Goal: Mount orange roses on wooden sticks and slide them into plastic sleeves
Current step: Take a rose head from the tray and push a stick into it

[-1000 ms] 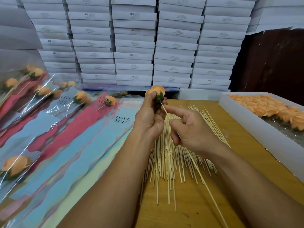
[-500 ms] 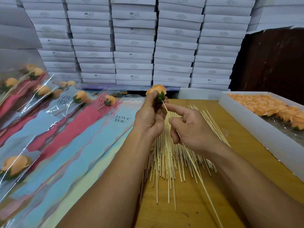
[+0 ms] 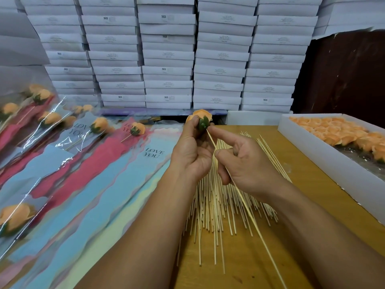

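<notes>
Sleeves (image 3: pixel 87 184) printed "LOVE YOU" fan across the table's left side, several holding roses. The left hand (image 3: pixel 191 151) pinches an orange rose (image 3: pixel 201 117) above the loose sticks (image 3: pixel 220 205). The right hand (image 3: pixel 248 163) clamps one stick (image 3: pixel 245 207), its tip at the rose's green base. A box of roses (image 3: pixel 341 134) sits far right.

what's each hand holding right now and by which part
Left hand grips the orange rose near its green base; right hand pinches the wooden stick along its upper part.

Orange rose (image 3: pixel 201 117) — green-based, raised — tipping slanted wooden stick (image 3: pixel 245 207).
</notes>
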The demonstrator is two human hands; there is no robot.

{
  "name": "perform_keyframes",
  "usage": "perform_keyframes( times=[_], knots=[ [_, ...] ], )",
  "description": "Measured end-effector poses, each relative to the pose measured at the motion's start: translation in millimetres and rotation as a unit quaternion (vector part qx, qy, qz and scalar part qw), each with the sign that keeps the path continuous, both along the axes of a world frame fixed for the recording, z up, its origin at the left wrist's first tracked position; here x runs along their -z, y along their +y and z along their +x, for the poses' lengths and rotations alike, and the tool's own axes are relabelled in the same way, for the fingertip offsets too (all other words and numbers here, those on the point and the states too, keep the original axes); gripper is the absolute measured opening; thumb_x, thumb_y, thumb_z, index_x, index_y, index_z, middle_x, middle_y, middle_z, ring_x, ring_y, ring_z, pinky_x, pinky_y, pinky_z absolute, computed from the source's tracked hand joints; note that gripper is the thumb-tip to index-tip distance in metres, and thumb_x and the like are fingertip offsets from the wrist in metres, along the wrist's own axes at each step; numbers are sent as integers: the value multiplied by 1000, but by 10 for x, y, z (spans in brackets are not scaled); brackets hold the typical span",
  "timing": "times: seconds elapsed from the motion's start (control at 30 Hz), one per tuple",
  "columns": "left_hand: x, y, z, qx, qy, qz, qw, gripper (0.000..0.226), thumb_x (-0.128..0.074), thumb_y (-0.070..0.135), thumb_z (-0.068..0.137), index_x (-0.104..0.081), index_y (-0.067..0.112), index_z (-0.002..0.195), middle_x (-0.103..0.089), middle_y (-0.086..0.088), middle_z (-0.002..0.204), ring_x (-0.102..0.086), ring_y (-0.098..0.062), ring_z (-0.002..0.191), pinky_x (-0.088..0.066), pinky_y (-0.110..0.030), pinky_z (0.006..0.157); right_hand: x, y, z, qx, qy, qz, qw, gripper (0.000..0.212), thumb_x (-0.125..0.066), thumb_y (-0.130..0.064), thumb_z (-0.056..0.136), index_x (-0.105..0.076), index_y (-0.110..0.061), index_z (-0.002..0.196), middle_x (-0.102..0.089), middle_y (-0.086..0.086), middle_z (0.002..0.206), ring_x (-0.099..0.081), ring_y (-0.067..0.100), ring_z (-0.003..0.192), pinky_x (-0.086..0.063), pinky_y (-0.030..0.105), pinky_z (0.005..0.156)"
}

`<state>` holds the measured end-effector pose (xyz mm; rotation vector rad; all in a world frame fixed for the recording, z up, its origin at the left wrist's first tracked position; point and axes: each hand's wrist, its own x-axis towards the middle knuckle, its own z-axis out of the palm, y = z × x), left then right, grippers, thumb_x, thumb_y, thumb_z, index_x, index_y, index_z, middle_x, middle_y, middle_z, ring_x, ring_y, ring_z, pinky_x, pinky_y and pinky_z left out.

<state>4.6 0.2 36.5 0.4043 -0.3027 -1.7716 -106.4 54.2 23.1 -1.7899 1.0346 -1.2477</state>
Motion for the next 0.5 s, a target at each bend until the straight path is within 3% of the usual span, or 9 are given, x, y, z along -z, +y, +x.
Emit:
perform_keyframes(
  times=[0.07, 0.17, 0.23, 0.3, 0.37, 0.5],
  knots=[
    [-8, 5, -15, 4, 1, 2, 1000, 29, -66, 19, 95, -58, 5, 118, -61, -11, 105, -61, -17, 82, -44, -31, 109, -21, 16, 11, -13, -28, -5, 1000, 65, -55, -27, 84, -44, -28, 148, -54, 3, 43, -46, 6, 39, -42, 13, 49],
    [-37, 26, -22, 7, 7, 5, 1000, 31, -67, 21, 94, -59, 3, 119, -63, -11, 99, -63, -17, 79, -44, -32, 109, -40, 27, 22, -26, -55, -8, 998, 51, -55, -23, 83, -53, -37, 133, -52, 3, 42, -45, 7, 38, -41, 14, 47],
    [-59, 41, -25, 8, 11, 1, 1000, 31, -68, 21, 93, -59, 4, 118, -64, -11, 95, -64, -16, 77, -48, -31, 105, -51, 39, 29, -29, -66, -2, 997, 57, -54, -21, 84, -52, -26, 140, -52, 2, 41, -44, 6, 37, -40, 13, 46],
    [-79, 57, -34, 4, 8, -8, 1000, 30, -68, 21, 93, -60, 6, 118, -65, -10, 93, -66, -15, 72, -54, -28, 93, -63, 64, 37, -28, -73, -1, 997, 65, -54, -20, 84, -46, -14, 148, -52, 2, 41, -43, 4, 36, -39, 12, 44],
    [-97, 75, -45, 1, 7, -15, 1000, 29, -68, 20, 92, -60, 7, 117, -65, -10, 93, -67, -15, 67, -56, -25, 82, -84, 90, 43, -31, -79, -6, 996, 65, -54, -20, 85, -45, -13, 149, -52, 1, 40, -43, 4, 35, -39, 12, 44],
    [-138, 112, -62, 3, 12, -24, 1000, 27, -68, 21, 93, -59, 5, 113, -66, -10, 85, -67, -16, 65, -55, -27, 83, -122, 115, 31, -36, -94, -17, 995, 64, -54, -19, 85, -46, -14, 148, -52, 2, 40, -43, 4, 35, -39, 13, 45]
  ],
)
